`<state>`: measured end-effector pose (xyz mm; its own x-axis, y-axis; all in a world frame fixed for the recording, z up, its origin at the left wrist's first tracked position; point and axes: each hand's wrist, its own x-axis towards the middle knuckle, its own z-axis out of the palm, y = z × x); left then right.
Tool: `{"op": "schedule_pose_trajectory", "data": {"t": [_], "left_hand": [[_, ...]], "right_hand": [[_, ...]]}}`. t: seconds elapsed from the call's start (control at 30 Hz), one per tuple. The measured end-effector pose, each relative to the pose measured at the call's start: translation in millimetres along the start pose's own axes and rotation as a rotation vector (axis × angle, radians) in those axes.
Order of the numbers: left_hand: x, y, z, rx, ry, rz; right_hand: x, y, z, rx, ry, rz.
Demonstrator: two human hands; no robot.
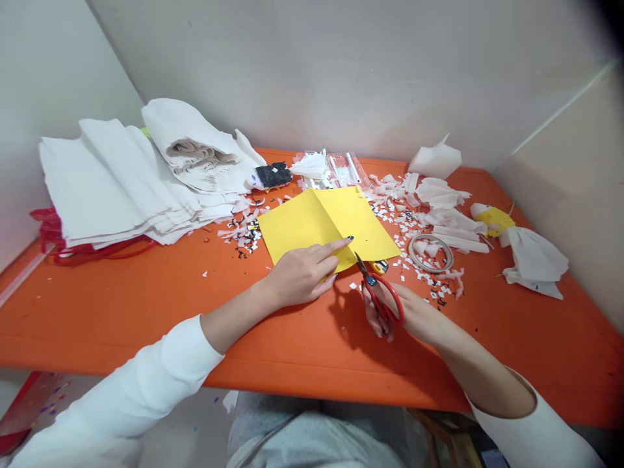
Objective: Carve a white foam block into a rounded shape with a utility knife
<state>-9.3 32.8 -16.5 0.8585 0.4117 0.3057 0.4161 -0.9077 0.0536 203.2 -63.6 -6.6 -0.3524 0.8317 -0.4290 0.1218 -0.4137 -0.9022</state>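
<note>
A yellow sheet of paper with a crease down its middle lies tilted over the orange table. My left hand holds its near edge, index finger stretched out over the top of the sheet and the other fingers lower down at the edge. Red-handled scissors are in my right hand, its fingers through the loops. Their dark blades point up and away at the sheet's near edge, just right of my left fingertips. Under the paper's near right edge, a small yellow and black thing partly shows.
Stacked white crepe-like sheets fill the left back. A clear plastic box with white markers stands behind the paper. To the right lie a tape roll, paper scraps and white paper pieces. Walls enclose the table.
</note>
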Motion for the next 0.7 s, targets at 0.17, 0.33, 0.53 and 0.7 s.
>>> {"op": "schedule_pose_trajectory", "data": {"t": [0.17,0.33,0.53,0.7], "left_hand": [[-0.9,-1.9,2.4,-0.032,0.004,-0.006],[-10.9,-1.0,0.6,-0.262,0.252,0.018],[-18.0,-8.0,-0.1,-0.475,0.656,-0.46],[-11.4,-18.8,4.7,-0.929,0.586,-0.778]], "right_hand": [[0.1,0.7,0.0,-0.003,0.021,0.002],[-1.4,-1.4,1.7,0.051,0.03,-0.059],[-4.2,-0.2,1.3,0.079,0.018,-0.305],[-0.6,8.4,-2.6,0.137,-0.034,-0.457]]}}
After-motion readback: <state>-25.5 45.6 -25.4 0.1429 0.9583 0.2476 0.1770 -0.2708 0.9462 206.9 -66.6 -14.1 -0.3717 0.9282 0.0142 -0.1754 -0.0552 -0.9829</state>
